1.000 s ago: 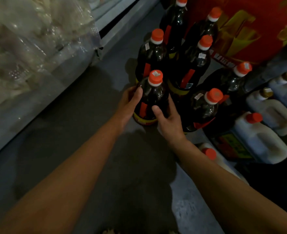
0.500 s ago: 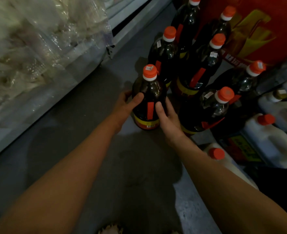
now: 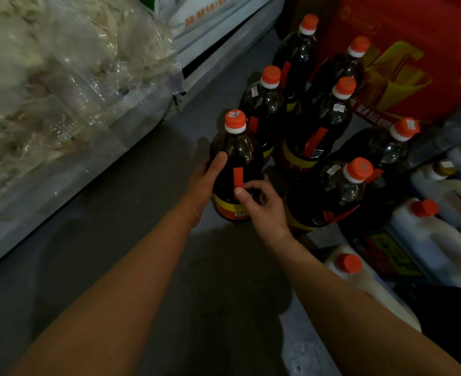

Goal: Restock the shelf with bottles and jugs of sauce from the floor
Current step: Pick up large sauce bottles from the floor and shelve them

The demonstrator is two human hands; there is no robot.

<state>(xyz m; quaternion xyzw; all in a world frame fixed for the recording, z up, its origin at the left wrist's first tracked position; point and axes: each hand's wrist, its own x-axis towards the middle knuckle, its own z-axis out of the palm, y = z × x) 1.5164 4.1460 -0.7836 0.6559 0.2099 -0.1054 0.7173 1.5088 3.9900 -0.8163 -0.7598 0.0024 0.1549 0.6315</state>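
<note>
The left hand (image 3: 205, 183) curls its fingers round the left side of a dark bottle (image 3: 236, 169), and the right hand (image 3: 264, 210) curls round its right. The bottle stands upright on the floor (image 3: 148, 213), cap up, just left of more bottles (image 3: 316, 137) and white jugs (image 3: 435, 240).

Bare arms, bare hands
Both forearms are uncovered to the frame's edge; left hand (image 3: 203, 183) and right hand (image 3: 263, 210) wear no gloves or sleeves.

A single head-worn camera looks steeply down and forward, close above a grey floor (image 3: 148, 202), both forearms reaching away from the viewer.
</note>
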